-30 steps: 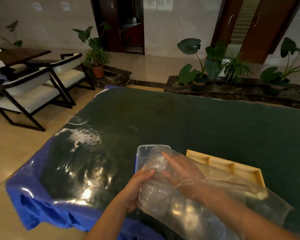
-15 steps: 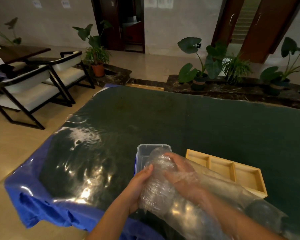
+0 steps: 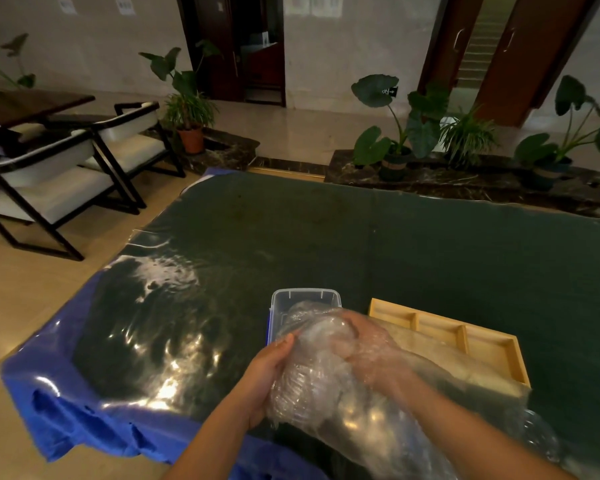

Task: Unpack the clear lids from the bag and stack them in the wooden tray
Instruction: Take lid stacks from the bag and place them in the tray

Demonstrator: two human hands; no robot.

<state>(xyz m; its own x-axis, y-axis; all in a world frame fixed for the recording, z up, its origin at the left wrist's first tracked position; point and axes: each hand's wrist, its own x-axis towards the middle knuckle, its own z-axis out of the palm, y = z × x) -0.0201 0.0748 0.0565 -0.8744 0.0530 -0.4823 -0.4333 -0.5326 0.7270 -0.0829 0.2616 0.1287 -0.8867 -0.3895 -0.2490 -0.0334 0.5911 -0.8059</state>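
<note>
A long clear plastic bag (image 3: 388,424) lies across the near side of the table, with a stack of clear lids (image 3: 305,379) packed in its far end. My left hand (image 3: 267,372) grips the bag's end from outside, fingers curled under the stack. My right hand (image 3: 364,344) is inside the bag, seen through the plastic, curled over the top of the lids. The wooden tray (image 3: 489,344) with its compartments lies just right of the bag, partly covered by it.
A clear plastic bin (image 3: 303,297) stands right behind the bag. The table carries a dark green cloth (image 3: 395,244) under glossy film, with blue cloth (image 3: 70,424) hanging off the near left edge. Chairs and potted plants stand beyond.
My right hand has pushed further into the bag, over the far end of the lid stack. The bag has swung slightly, uncovering more of the tray. My left hand keeps its grip.
</note>
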